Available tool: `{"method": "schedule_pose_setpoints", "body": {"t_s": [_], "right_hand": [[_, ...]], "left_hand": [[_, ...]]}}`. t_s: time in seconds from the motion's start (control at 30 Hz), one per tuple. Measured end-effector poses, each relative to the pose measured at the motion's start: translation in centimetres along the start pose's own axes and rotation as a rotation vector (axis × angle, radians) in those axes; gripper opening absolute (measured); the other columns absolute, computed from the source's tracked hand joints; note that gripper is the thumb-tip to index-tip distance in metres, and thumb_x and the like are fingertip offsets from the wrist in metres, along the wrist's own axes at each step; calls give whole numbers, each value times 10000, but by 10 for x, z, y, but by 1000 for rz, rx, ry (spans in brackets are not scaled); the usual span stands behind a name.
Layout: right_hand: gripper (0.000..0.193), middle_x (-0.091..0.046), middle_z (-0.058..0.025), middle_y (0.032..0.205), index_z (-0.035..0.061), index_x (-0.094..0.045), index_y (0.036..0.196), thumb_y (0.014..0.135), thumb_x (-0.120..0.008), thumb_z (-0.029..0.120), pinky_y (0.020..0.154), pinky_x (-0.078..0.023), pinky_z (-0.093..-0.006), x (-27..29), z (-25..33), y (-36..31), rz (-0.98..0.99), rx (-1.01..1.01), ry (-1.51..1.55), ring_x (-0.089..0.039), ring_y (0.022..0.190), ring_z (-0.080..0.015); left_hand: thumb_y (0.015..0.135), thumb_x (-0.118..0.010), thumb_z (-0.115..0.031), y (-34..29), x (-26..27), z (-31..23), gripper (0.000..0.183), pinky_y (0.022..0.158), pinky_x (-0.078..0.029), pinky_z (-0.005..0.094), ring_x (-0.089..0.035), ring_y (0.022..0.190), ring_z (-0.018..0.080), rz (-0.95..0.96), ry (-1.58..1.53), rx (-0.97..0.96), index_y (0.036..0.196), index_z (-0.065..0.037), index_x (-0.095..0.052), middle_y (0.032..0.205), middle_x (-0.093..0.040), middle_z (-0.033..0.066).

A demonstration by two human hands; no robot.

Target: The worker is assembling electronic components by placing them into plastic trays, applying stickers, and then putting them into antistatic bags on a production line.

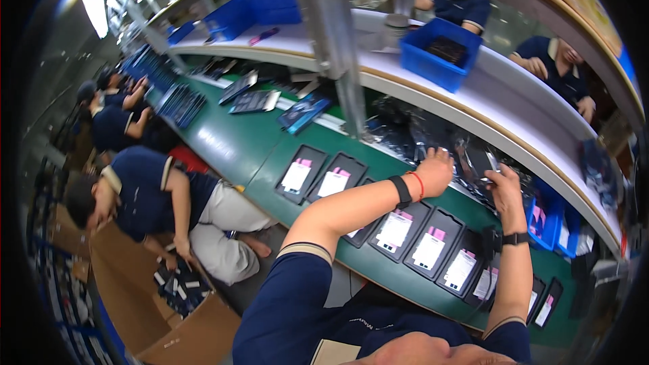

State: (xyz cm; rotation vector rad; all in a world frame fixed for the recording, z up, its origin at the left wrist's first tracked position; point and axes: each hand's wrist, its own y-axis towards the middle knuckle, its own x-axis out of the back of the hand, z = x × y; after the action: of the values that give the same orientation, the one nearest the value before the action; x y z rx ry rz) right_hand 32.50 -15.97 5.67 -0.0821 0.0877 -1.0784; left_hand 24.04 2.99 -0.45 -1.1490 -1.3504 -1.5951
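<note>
My left hand (435, 172), with a black band and red string at its wrist, reaches to the pile of clear plastic bags with dark contents (399, 134) along the back of the bench. Its fingers are curled; what they grip, if anything, is hidden. Right of it, my right hand (507, 190) has thumb and fingers pinched on the edge of a shiny plastic bag (473, 164). Below my arms lies a row of black trays (422, 270), each with white and pink papers (394, 230). Part of the row is behind my left forearm.
Above the green bench (236, 152) runs a shelf (527, 105) on a metal post (331, 40), holding a blue bin (439, 54). More blue bins (549, 220) stand right. At left, a co-worker (145, 186) reaches into a cardboard box (128, 290). Other people sit beyond the shelf.
</note>
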Motion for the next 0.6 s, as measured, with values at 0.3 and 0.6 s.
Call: {"method": "schedule_pose_setpoints", "body": {"t_s": [0.3, 0.6], "right_hand": [[113, -607, -21, 841, 11, -607, 970, 873, -571, 56, 654, -424, -191, -96, 33, -82, -4, 644, -201, -551, 740, -81], [204, -533, -66, 681, -6, -631, 817, 674, -570, 126, 573, -444, -328, -264, -32, -106, 210, 1373, -1275, -554, 667, -215]], "left_hand": [[727, -529, -50, -83, 106, 39, 252, 796, -481, 370, -596, 944, 279, -289, -138, 80, 941, 8, -649, 891, -620, 154], [817, -555, -81, -296, 94, 144, 286, 903, -467, 364, -554, 1084, 288, -191, -3, 349, 1082, -141, -645, 1136, -606, 112]]}}
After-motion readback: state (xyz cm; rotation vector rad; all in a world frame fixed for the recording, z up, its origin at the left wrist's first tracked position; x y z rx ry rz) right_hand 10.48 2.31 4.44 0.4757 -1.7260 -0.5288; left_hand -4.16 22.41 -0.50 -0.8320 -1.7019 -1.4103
